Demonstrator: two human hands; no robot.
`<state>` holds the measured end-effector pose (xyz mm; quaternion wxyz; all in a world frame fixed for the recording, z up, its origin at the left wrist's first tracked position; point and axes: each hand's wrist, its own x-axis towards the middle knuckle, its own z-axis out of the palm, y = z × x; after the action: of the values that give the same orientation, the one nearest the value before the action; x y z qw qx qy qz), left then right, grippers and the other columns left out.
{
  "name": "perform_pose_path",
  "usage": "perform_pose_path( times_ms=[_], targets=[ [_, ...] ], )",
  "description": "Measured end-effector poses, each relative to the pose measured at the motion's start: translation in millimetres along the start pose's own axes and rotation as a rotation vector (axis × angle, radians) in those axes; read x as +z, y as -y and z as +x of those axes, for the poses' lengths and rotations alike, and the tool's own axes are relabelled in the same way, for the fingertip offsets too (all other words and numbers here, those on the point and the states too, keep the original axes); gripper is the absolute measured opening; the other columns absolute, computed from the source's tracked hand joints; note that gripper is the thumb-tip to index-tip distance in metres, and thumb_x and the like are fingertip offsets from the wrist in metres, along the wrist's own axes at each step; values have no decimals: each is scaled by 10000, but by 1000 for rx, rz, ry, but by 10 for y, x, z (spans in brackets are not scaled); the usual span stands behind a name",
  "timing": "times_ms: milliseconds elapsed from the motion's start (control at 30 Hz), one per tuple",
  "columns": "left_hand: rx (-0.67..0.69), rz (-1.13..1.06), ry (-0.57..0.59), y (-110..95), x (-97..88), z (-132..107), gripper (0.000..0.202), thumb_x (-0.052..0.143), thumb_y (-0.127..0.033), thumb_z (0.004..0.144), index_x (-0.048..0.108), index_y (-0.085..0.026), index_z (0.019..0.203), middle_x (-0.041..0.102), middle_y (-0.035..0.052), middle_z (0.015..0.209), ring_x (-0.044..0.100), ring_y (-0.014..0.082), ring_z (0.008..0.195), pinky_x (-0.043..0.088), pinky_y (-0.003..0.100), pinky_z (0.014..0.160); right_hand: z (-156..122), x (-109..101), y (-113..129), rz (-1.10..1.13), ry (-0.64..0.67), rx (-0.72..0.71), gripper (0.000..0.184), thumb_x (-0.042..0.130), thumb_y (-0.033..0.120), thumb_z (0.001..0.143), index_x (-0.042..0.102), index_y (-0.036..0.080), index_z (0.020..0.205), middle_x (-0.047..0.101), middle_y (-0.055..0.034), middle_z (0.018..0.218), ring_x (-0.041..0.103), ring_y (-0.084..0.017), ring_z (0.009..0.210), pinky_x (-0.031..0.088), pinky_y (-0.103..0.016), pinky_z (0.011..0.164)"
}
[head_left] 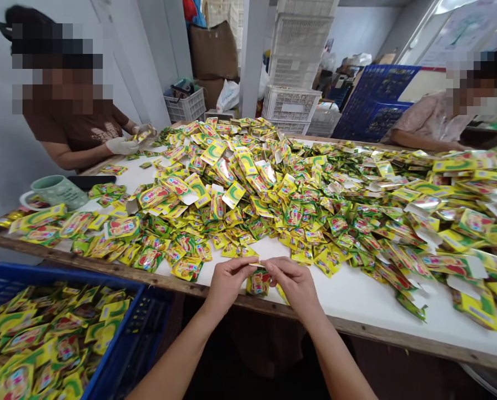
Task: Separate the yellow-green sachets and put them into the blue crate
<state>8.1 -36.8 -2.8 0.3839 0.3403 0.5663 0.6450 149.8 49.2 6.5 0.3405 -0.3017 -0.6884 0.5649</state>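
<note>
Bare forearms (181, 353) of mine rise from six o'clock. At eight, a blue crate (19, 272) holds yellow-and-green packs (59, 339); at nine, a mug (60, 191) stands on the counter (356, 303). Toward six, my left grip (230, 280) is pinched together on a thin pale edge (259, 264), and my right grip (294, 283) pinches its other side. Just below shows a green-and-red packet (257, 283); whether that edge belongs to it, I cannot tell. Small yellow cartons (234, 194) heap from the middle to three.
</note>
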Motion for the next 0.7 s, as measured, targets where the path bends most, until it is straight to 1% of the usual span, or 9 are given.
perform_pose_path(
  times_ms=[133, 233, 333, 367, 433, 500, 633, 667, 700],
  targets=[
    [133, 159, 10, 27, 6, 27, 227, 691, -293, 762, 736, -193, 961, 724, 55, 1003, 652, 203, 977, 495, 320, 915, 16, 54, -44, 89, -89, 142, 362, 753, 444, 669, 721, 150, 877, 649, -46, 652, 598, -153, 570, 544, -264, 520],
    [162, 186, 8, 45, 35, 77, 250, 666, -316, 786, 716, -178, 988, 725, 53, 923, 663, 175, 852, 523, 277, 787, 5, 89, -44, 65, -147, 156, 349, 750, 455, 663, 716, 142, 813, 643, -45, 616, 588, -149, 543, 536, -253, 486],
    [204, 252, 40, 43, 63, 137, 186, 643, -319, 803, 718, -158, 859, 710, 44, 809, 640, 148, 737, 497, 237, 681, 12, 81, -33, 67, -175, 159, 326, 755, 447, 654, 716, 143, 764, 640, -41, 590, 568, -137, 501, 523, -245, 465],
    [224, 285, 55, 35, 67, 153, 181, 637, -318, 808, 713, -153, 807, 701, 41, 780, 627, 142, 716, 484, 230, 665, 19, 71, -33, 73, -171, 163, 323, 757, 445, 651, 715, 142, 754, 634, -37, 577, 558, -133, 487, 518, -243, 459],
    [248, 329, 78, 12, 61, 172, 184, 630, -317, 813, 703, -152, 778, 683, 33, 738, 601, 133, 677, 463, 225, 636, 32, 50, -43, 76, -144, 169, 324, 757, 446, 648, 708, 140, 743, 627, -33, 569, 542, -127, 469, 504, -241, 443],
    [257, 333, 99, -10, 40, 178, 175, 633, -309, 814, 711, -154, 793, 686, 38, 748, 605, 138, 697, 466, 231, 655, 35, 33, -58, 32, -126, 141, 311, 748, 441, 661, 698, 142, 728, 618, -30, 563, 527, -124, 458, 482, -237, 426],
    [282, 246, 188, -40, -12, 176, 154, 643, -272, 816, 736, -169, 881, 711, 63, 882, 643, 164, 846, 494, 260, 779, 32, 7, -49, -154, -124, -70, 222, 695, 383, 741, 700, 162, 729, 657, -55, 692, 590, -149, 593, 494, -250, 528],
    [283, 233, 209, -47, -22, 178, 153, 644, -266, 817, 737, -172, 893, 712, 64, 894, 645, 165, 859, 495, 263, 792, 45, -2, -36, -154, -106, -65, 219, 687, 381, 749, 700, 163, 737, 659, -56, 696, 594, -150, 595, 493, -252, 533],
    [281, 229, 222, -54, -29, 184, 151, 648, -263, 814, 738, -175, 897, 713, 64, 894, 647, 165, 857, 497, 264, 791, 68, -12, -22, -128, -80, -16, 228, 689, 389, 744, 698, 162, 738, 653, -51, 673, 588, -148, 566, 488, -253, 517]
  ],
)
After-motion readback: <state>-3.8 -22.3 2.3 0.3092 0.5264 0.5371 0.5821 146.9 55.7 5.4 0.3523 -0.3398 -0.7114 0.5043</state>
